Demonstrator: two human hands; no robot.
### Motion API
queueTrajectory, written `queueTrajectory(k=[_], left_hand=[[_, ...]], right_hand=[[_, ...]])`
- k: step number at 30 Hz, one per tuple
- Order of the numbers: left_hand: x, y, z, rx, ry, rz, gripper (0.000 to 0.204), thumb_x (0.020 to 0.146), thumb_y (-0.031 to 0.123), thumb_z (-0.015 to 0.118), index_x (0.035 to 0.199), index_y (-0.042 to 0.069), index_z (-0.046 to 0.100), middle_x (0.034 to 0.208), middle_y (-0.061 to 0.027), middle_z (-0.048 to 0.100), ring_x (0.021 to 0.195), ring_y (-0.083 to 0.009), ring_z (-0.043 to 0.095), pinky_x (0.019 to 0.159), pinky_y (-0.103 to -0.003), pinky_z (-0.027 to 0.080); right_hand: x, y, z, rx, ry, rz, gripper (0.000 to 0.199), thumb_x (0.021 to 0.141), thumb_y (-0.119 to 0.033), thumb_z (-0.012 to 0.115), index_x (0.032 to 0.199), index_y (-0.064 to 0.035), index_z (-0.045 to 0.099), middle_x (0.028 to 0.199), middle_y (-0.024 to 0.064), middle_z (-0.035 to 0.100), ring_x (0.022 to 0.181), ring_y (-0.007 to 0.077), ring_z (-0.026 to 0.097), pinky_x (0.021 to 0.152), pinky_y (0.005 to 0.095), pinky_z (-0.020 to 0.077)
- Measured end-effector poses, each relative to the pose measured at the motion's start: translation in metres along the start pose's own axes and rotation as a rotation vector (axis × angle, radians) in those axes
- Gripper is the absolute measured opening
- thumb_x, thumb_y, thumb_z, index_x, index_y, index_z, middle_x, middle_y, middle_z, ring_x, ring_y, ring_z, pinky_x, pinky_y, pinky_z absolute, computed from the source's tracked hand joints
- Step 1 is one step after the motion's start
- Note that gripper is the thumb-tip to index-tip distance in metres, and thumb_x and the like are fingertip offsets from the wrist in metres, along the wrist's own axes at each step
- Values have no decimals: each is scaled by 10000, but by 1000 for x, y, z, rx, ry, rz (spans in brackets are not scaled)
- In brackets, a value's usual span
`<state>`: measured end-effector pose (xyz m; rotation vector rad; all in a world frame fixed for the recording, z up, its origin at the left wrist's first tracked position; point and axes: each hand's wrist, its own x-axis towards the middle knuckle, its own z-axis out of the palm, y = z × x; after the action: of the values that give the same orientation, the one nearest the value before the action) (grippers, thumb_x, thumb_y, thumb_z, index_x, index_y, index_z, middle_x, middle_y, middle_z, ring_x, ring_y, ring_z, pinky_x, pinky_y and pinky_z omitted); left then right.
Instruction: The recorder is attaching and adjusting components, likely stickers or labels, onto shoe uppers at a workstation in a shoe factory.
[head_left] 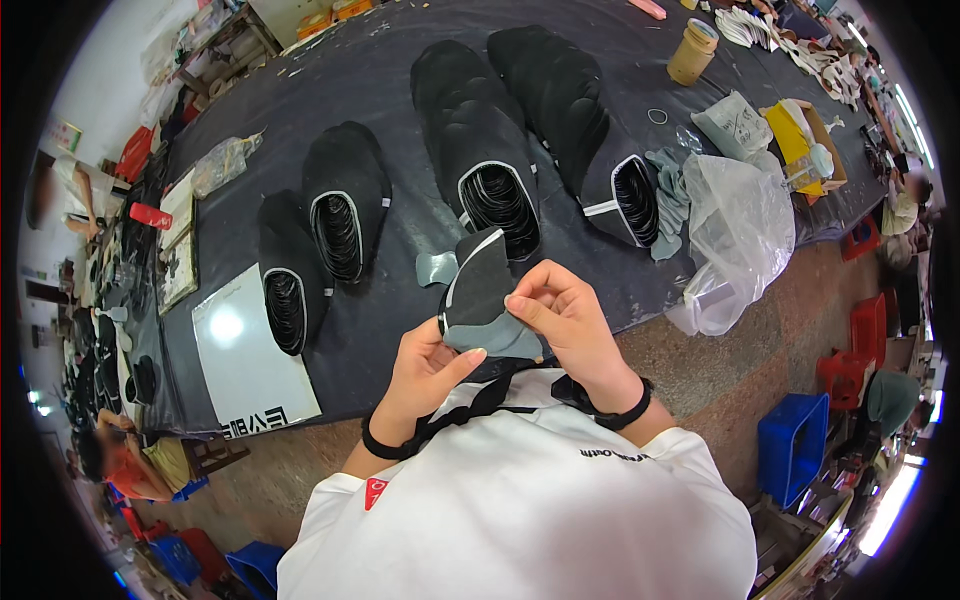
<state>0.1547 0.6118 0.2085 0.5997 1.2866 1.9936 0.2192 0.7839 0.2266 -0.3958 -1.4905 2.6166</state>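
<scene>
Close to the table's front edge I hold up a black shoe upper (482,281) with a white stripe along its edge. A grey-blue piece of material (500,338) lies along its lower side. My left hand (422,372) grips the lower left end, thumb on the grey-blue piece. With thumb and forefinger, my right hand (562,312) pinches the right edge where black meets grey-blue. Beyond are nested stacks of black uppers, among them one stack (462,95) right behind my hands and another (345,185) to its left. A small loose grey-blue piece (436,268) lies beside the held upper.
On the dark-covered table (390,350) are a white board (255,345) at left, a clear plastic bag (740,235) over the right edge, a yellow box (800,145) and a tan jar (692,52). Blue crate (792,445) and red stools (845,378) stand on the floor. Other people sit around.
</scene>
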Motion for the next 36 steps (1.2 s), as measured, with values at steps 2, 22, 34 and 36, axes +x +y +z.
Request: queueTrajectory(k=[2, 22, 34, 36], left_hand=[[-1, 4, -3, 14, -15, 4, 297, 808, -68, 561, 1102, -65, 524, 1059, -103, 584, 998, -128, 528, 869, -272, 418], [19, -4, 19, -381, 198, 48, 312, 834, 0, 540, 1141, -29, 487, 1125, -134, 555, 1057, -220, 538, 920, -373, 423], [33, -12, 51, -553, 136, 14, 348, 842, 15, 537, 1176, -40, 457, 1155, -137, 541, 1067, -202, 531, 933, -349, 411], [35, -15, 55, -410, 187, 22, 349, 823, -2, 545, 1162, -30, 467, 1119, -113, 552, 1037, -186, 540, 914, -326, 416]], right_hand=[[2, 8, 6, -85, 60, -86, 92, 838, -57, 604, 831, -43, 513, 691, -27, 544, 613, -5, 462, 536, 155, 345], [1, 7, -1, -46, 104, -194, 124, 876, -97, 565, 777, -38, 518, 738, -29, 521, 692, 12, 440, 643, 164, 343], [-2, -19, -38, 75, -14, -59, 108, 883, -99, 538, 930, -3, 528, 858, 23, 577, 769, 56, 521, 712, 194, 412], [3, -22, -41, 110, 5, 112, 219, 888, -173, 541, 1002, 13, 568, 880, 29, 597, 780, 60, 538, 707, 214, 433]])
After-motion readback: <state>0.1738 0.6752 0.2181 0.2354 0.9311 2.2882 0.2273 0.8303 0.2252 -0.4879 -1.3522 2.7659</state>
